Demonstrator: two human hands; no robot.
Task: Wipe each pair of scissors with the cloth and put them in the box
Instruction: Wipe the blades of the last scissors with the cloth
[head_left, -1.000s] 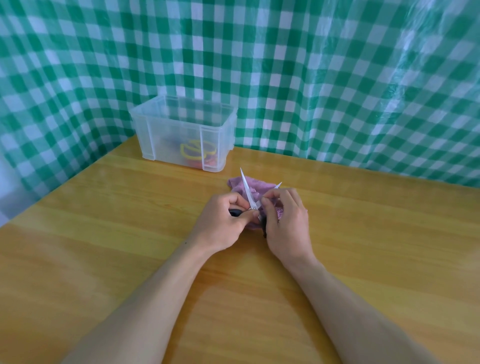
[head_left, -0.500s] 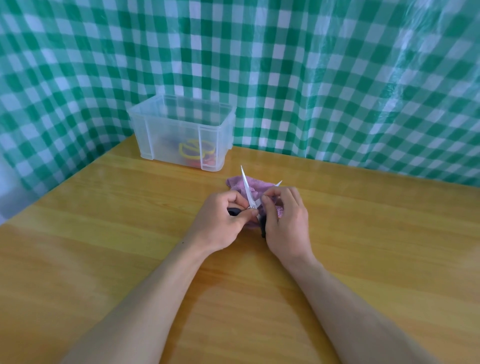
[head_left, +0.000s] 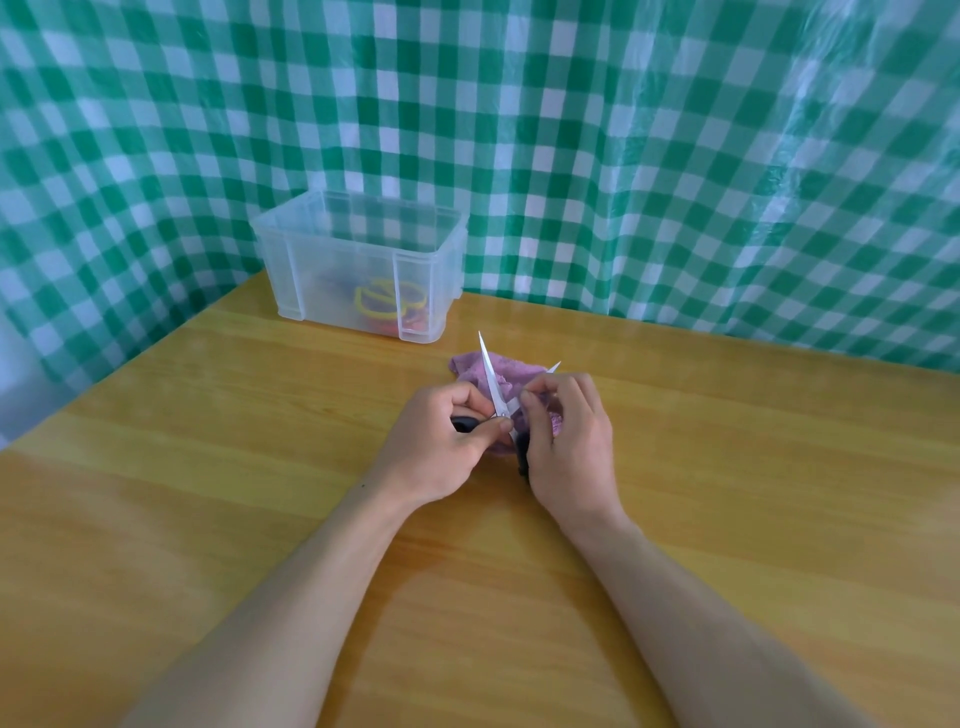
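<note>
Head camera showed both hands meeting over a wooden table (head_left: 208, 467). The left hand (head_left: 441, 447) had its fingers curled round one handle of the black-handled scissors (head_left: 491, 374), whose two blades stood spread apart, with the longer-looking one pointing toward the box. The right hand (head_left: 569, 447) had thumb and fingers bent, pinching the purple cloth (head_left: 470, 366) against the other blade near the pivot. The cloth lay on the table under the blades. The clear plastic box (head_left: 322, 260) stood near but apart from the cloth, at the far edge, with yellow-handled scissors (head_left: 379, 304) and something red inside. A green-checked sheet (head_left: 623, 156) hung behind.
</note>
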